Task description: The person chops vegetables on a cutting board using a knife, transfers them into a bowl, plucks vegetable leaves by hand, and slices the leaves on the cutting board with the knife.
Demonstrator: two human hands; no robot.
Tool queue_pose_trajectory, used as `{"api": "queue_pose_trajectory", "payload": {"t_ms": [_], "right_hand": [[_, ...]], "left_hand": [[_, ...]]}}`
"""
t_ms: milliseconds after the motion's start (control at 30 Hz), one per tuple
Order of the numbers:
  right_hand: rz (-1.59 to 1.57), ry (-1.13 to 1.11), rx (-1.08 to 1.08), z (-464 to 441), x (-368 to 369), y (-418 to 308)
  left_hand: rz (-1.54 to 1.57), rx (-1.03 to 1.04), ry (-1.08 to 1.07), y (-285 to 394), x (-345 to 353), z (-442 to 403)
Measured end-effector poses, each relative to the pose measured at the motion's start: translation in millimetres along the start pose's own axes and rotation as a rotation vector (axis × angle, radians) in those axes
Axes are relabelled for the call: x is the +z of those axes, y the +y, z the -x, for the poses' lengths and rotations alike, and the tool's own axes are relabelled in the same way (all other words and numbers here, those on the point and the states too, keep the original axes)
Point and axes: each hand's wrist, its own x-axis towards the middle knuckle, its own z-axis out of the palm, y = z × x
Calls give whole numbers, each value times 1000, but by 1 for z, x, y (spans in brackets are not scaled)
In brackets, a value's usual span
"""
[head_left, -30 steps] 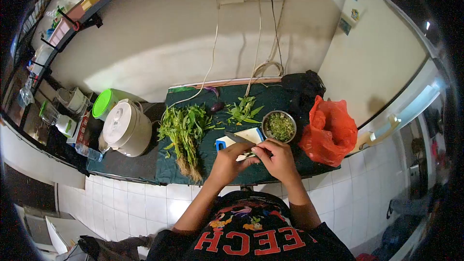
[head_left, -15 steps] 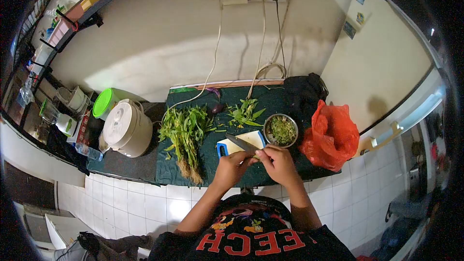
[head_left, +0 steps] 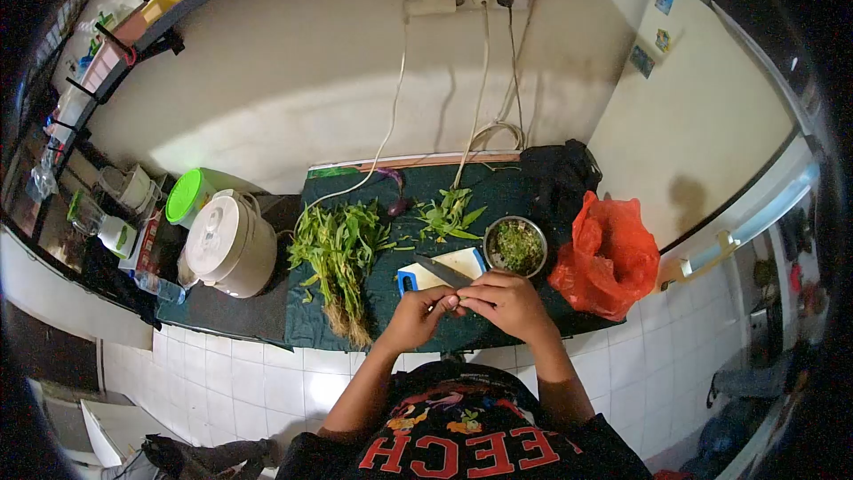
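Note:
Both hands meet at the front edge of a white cutting board with blue ends. My right hand is closed around a knife, whose grey blade points up and left across the board. My left hand is closed in a pinch against the right fingertips; the small thing between them is mostly hidden. Just beyond the board lie cut green leaves. A metal bowl of chopped greens stands right of the board. Left of it spreads a large bunch of leafy greens with roots.
An open red plastic bag stands at the table's right end. A purple eggplant lies near the back. At left are a white rice cooker and a green-lidded container. A white cord runs down onto the table.
My hands have drawn closer together, and the left fingers now touch the right ones. The knife has shifted slightly, its blade still over the board. The camera view has tilted a little.

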Motion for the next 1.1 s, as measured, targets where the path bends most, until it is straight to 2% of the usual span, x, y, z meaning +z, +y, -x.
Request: {"api": "queue_pose_trajectory", "payload": {"t_ms": [33,200,267,467,733,800,833,900,933,1000,1100], "right_hand": [[5,-14,25,1,2,0],[59,-44,51,8,9,8],[-31,-65,174,14,14,18],[-37,-53,265,21,11,20],[49,-144,343,51,44,36],[40,-248,412,56,44,37],[36,-250,412,57,44,34],[-158,-97,521,58,42,25],[-163,-96,521,58,40,24],[-78,-126,323,57,34,26],[6,-97,257,58,38,28]], "left_hand": [[31,-20,-69,-3,-2,0],[-122,53,-5,8,2,2],[-214,145,-3,9,7,-1],[-352,80,153,-5,33,-3],[-448,58,119,-52,45,9],[-476,78,130,-52,46,12],[-472,57,108,-48,46,13],[-472,32,85,-47,46,16],[-410,19,92,-49,47,17],[-350,4,95,-51,48,19],[-332,-35,64,-59,46,21]]}}
